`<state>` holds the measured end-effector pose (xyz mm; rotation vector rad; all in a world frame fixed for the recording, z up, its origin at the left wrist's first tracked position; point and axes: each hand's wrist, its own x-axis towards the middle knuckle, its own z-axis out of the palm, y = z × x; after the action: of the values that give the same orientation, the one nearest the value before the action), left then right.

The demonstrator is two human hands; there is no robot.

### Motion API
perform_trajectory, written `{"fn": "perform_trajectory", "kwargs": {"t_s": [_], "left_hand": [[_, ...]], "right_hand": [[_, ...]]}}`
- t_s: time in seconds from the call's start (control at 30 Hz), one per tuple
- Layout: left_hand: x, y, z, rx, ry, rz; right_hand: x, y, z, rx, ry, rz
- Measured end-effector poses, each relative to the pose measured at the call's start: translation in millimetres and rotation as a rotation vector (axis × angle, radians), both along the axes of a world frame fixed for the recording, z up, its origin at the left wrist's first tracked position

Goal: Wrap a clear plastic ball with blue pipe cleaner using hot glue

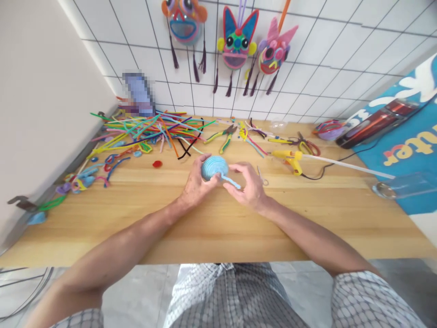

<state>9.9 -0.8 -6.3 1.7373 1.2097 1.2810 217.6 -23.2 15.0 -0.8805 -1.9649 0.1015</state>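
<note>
My left hand [200, 184] is wrapped round a light blue coiled dome [214, 166] that looks wound from pipe cleaner, with its thumb pressed on the near edge. From that edge a loose light blue tail [232, 182] sticks out to the right. My right hand [248, 186] is curved round this tail, thumb and fingers apart. Its thumb lies close to the tail; whether it touches cannot be made out. Both hands are just above the wooden table [218, 232], near its middle.
Pipe cleaners [146, 130] are heaped at the back left, beside a red cap [157, 164]. Pliers [223, 136], scissors [307, 145], small scissors [262, 176] and a yellow glue gun [289, 160] lie beyond or right of my hands. A dark red thermos [375, 123] lies far right. Decorated masks [236, 45] hang behind.
</note>
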Motion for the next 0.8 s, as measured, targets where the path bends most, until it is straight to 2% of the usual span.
{"fn": "perform_trajectory", "kwargs": {"t_s": [0.2, 0.37, 0.8], "left_hand": [[-2.7, -3.3, -2.5, -0.101, -0.017, -0.044], [-2.9, -6.0, 1.1, -0.204, -0.013, -0.084], [3.4, -11.7, 14.1, -0.278, -0.01, -0.099]], "right_hand": [[-9.9, -2.5, -13.2, -0.016, -0.006, 0.026], [-10.3, -0.5, -15.7, -0.04, 0.001, 0.021], [-5.4, 1.0, -19.1, -0.046, -0.043, 0.028]]}}
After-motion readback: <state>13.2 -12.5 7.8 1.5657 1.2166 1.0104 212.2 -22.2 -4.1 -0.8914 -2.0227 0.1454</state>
